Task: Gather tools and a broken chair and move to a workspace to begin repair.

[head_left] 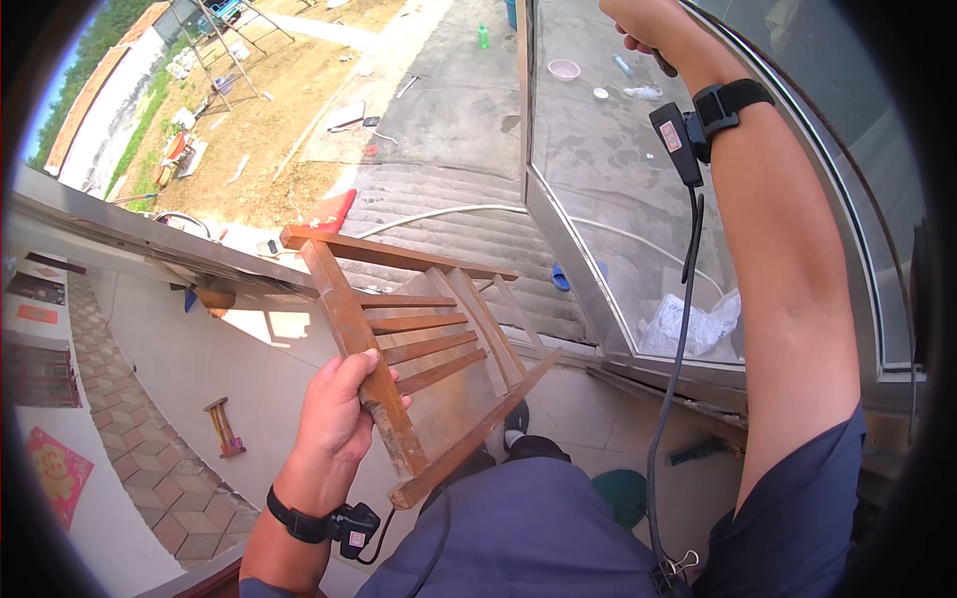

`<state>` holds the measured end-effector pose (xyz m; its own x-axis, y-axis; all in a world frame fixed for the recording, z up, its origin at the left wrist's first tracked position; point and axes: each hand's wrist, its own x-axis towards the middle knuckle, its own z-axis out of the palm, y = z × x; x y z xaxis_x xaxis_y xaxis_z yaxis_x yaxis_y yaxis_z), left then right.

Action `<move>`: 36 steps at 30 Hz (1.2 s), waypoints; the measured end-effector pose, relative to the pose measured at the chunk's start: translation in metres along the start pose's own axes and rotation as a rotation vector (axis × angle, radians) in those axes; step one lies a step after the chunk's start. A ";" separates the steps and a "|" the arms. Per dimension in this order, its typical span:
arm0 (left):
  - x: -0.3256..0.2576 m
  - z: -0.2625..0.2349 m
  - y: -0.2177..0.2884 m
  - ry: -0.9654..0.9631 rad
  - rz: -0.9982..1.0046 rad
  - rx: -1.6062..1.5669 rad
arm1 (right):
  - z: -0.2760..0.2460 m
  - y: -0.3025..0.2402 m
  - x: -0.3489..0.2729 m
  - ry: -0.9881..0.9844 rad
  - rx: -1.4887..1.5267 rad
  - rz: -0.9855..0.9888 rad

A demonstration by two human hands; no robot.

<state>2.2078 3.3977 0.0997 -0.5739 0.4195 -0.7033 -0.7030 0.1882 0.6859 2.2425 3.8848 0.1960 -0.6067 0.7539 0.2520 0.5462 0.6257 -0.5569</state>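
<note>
A brown wooden chair [349, 329] with a slatted back hangs tilted in front of me, its top rail toward me and its legs toward the doorway. My left hand [344, 404] is closed round that top rail, thumb on the upper side. At the upper right, my right arm reaches out over the glass door [608, 199]. My right hand [648, 25] is cut off by the picture's edge. Its fingers are curled, with a small dark piece beside them; what they hold is hidden. Straps with small devices sit on both wrists.
A metal door sill [169, 239] divides the tiled floor from ridged concrete outside. A pale hose [449, 209] crosses the concrete. Blue slippers [563, 276] and a white plastic bag [693, 324] lie near the door. A small wooden stool [224, 429] lies at left.
</note>
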 end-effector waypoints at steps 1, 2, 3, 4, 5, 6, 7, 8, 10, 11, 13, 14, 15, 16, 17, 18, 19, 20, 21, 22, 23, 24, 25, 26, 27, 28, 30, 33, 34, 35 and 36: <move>-0.002 -0.002 0.003 0.002 0.014 -0.001 | -0.001 -0.004 -0.003 0.031 -0.072 -0.062; -0.004 -0.005 0.006 0.004 0.021 -0.004 | -0.002 -0.017 -0.013 0.034 -0.067 -0.068; -0.003 -0.003 0.006 -0.006 0.025 -0.024 | -0.004 -0.028 -0.028 0.045 -0.034 0.006; -0.002 -0.001 0.006 -0.016 0.029 -0.045 | -0.006 -0.035 -0.036 0.055 -0.001 0.079; -0.003 0.001 0.007 -0.022 0.035 -0.044 | -0.006 -0.033 -0.038 0.063 -0.002 0.077; -0.004 0.005 0.009 -0.039 0.037 -0.062 | -0.005 -0.027 -0.039 0.109 -0.017 0.046; -0.003 0.009 0.010 -0.057 0.040 -0.080 | -0.005 -0.024 -0.039 0.154 -0.033 0.016; -0.001 0.012 0.014 -0.060 0.046 -0.082 | -0.008 -0.035 -0.047 0.139 0.002 0.044; 0.006 0.020 0.023 -0.122 0.078 -0.125 | -0.014 -0.043 -0.053 0.099 -0.010 0.086; 0.010 0.023 0.025 -0.120 0.088 -0.131 | -0.016 -0.047 -0.053 0.051 -0.016 0.124; 0.021 0.031 0.030 -0.148 0.108 -0.177 | -0.019 -0.043 -0.048 -0.089 -0.028 0.224; 0.025 0.040 0.032 -0.139 0.111 -0.189 | -0.015 -0.033 -0.043 0.000 -0.022 0.201; 0.032 0.046 0.033 -0.155 0.114 -0.187 | -0.011 -0.018 -0.038 0.095 -0.019 0.191; 0.042 0.054 0.033 -0.194 0.102 -0.195 | -0.014 0.006 -0.025 0.102 -0.118 0.191; 0.048 0.053 0.035 -0.207 0.096 -0.206 | -0.013 0.004 -0.026 0.104 -0.113 0.186; 0.054 0.054 0.039 -0.203 0.099 -0.215 | -0.011 0.003 -0.028 0.116 -0.137 0.194; 0.061 0.054 0.043 -0.202 0.105 -0.216 | -0.009 0.002 -0.031 0.129 -0.162 0.203; 0.070 0.056 0.045 -0.229 0.084 -0.228 | -0.014 0.006 -0.032 0.138 -0.154 0.217; 0.077 0.059 0.048 -0.255 0.063 -0.240 | -0.019 0.011 -0.033 0.142 -0.158 0.215; 0.083 0.065 0.052 -0.247 0.054 -0.258 | -0.024 0.017 -0.033 0.156 -0.162 0.241; 0.090 0.069 0.056 -0.247 0.056 -0.260 | -0.027 0.022 -0.033 0.168 -0.162 0.267; 0.099 0.077 0.060 -0.257 0.058 -0.307 | -0.034 0.025 -0.032 0.173 -0.168 0.263; 0.108 0.084 0.063 -0.267 0.058 -0.355 | -0.040 0.027 -0.031 0.188 -0.133 0.292; 0.117 0.089 0.066 -0.283 0.054 -0.405 | -0.045 0.028 -0.034 0.203 -0.095 0.321; 0.125 0.096 0.069 -0.288 0.056 -0.411 | -0.047 0.030 -0.034 0.207 -0.100 0.315; 0.133 0.104 0.073 -0.269 0.045 -0.450 | -0.049 0.032 -0.037 0.224 -0.104 0.358; 0.147 0.112 0.081 -0.270 0.023 -0.518 | -0.054 0.030 -0.041 0.241 -0.110 0.381; 0.171 0.128 0.095 -0.284 0.030 -0.588 | -0.060 0.031 -0.044 0.265 -0.108 0.416; 0.182 0.131 0.101 -0.292 0.031 -0.588 | -0.059 0.031 -0.043 0.274 -0.134 0.429; 0.191 0.133 0.103 -0.338 0.043 -0.619 | -0.058 0.033 -0.044 0.273 -0.160 0.444; 0.199 0.136 0.106 -0.384 0.056 -0.648 | -0.059 0.035 -0.044 0.272 -0.161 0.444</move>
<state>2.0757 3.6219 0.0579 -0.5129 0.7151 -0.4750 -0.8514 -0.3529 0.3881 2.3223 3.8855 0.2116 -0.1378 0.9640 0.2272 0.8107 0.2416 -0.5333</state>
